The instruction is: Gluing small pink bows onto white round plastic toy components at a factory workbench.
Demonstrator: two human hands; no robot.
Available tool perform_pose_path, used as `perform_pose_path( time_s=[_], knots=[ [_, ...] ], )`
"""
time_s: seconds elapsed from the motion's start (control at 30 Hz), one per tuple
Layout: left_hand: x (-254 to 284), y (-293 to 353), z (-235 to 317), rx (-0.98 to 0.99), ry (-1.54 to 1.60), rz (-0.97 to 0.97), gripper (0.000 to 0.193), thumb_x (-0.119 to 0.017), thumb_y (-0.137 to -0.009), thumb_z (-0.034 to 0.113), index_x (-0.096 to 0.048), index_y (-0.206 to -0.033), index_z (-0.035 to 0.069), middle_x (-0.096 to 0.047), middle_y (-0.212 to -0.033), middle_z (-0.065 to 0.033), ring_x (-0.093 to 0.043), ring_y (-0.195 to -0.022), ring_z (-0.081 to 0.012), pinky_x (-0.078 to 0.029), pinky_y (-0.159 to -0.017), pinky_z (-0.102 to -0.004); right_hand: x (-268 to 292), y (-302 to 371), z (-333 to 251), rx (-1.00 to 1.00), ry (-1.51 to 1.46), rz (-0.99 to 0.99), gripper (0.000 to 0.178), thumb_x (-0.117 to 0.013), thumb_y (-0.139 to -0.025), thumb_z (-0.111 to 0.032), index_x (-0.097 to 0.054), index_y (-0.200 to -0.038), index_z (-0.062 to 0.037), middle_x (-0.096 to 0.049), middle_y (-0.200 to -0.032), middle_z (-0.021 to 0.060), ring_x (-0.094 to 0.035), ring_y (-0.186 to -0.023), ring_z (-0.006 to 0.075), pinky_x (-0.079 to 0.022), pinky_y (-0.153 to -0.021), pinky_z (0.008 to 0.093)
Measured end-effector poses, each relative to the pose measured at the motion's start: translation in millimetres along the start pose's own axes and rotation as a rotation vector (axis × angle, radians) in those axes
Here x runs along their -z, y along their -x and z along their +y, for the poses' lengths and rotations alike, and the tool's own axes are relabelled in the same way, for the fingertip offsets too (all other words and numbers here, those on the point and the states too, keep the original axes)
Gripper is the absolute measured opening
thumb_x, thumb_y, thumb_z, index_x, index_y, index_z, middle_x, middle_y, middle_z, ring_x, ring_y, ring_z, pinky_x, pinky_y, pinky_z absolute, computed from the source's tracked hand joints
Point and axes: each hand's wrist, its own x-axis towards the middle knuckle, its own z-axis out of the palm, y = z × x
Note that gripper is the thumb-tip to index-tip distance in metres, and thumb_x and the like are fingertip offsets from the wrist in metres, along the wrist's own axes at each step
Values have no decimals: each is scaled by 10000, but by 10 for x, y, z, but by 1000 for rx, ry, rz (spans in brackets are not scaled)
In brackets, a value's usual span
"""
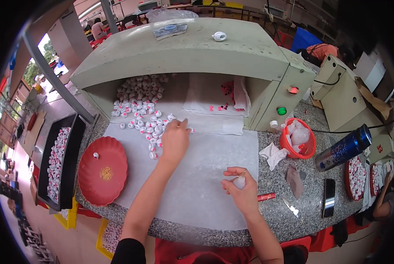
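My left hand (175, 140) reaches to the right edge of a loose heap of small white pieces with pink marks (149, 128), at the mouth of a pale green metal box. Its fingers are curled down and closed, and one white-and-pink piece (191, 130) pokes out beside the fingertips. Over the white sheet (197, 185), my right hand (246, 193) grips a small, whitish, rounded object (239, 181) between thumb and fingers; the palm partly hides it, so its kind is unclear.
The green box (179, 57) stands across the back. To the left are a red scalloped bowl (102, 171) with one piece in it and a black tray (58, 163) of pieces. At the right are a red basket (300, 138), blue bottle (344, 147), phone (329, 198) and red tube (266, 197).
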Motion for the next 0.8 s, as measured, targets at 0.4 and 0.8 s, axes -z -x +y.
perform_pose_path(
  time_s=[0.4, 0.8],
  knots=[
    [487, 390, 555, 509, 1111, -379, 346, -599, -773, 26, -526, -1111, 6, -559, -896, -82, -616, -795, -203, -522, -665, -284, 119, 1, 136, 397, 140, 200, 382, -534, -727, 126, -416, -1066, -6, -525, -966, 102, -558, -718, 127, -480, -627, 240],
    [672, 891, 843, 445, 1298, -131, 330, -593, -721, -131, -539, -1037, -51, -539, -998, -107, -602, -865, -188, -521, -750, -274, -9, 401, -252, 591, 304, 189, 237, -664, -643, -49, -586, -861, 3, -614, -829, 118, -604, -671, 161, -470, -587, 251]
  ],
)
